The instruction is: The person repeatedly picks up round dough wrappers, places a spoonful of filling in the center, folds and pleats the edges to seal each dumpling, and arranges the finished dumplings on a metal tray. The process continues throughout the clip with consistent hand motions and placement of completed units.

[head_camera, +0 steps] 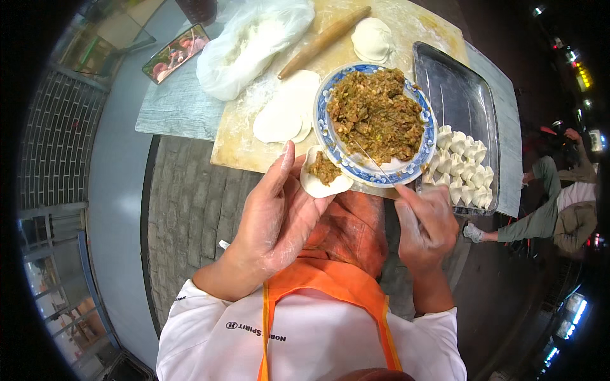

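Observation:
A round dough wrapper (pixel 314 187) rests on the fingers of my left hand (pixel 274 224), its thumb raised clear of the dough. On the wrapper sits a dab of brown minced filling (pixel 325 171). My right hand (pixel 426 231) grips a thin stick-like utensil (pixel 374 162), whose far end reaches into the plate. That blue-and-white plate (pixel 323 126) carries a large mound of the same filling (pixel 376 112). Right of it, several pleated dumplings (pixel 462 169) stand in rows in a dark metal tray (pixel 457 85); my right fingers are near its front edge.
Flat wrappers (pixel 281 116) lie on the floured board (pixel 233 150), with another stack (pixel 371 40) farther back. A wooden rolling pin (pixel 324 43) lies between the stacks, beside a plastic bag of flour (pixel 252 52). A phone (pixel 176 55) is at back left. A person (pixel 538 228) is off to the right.

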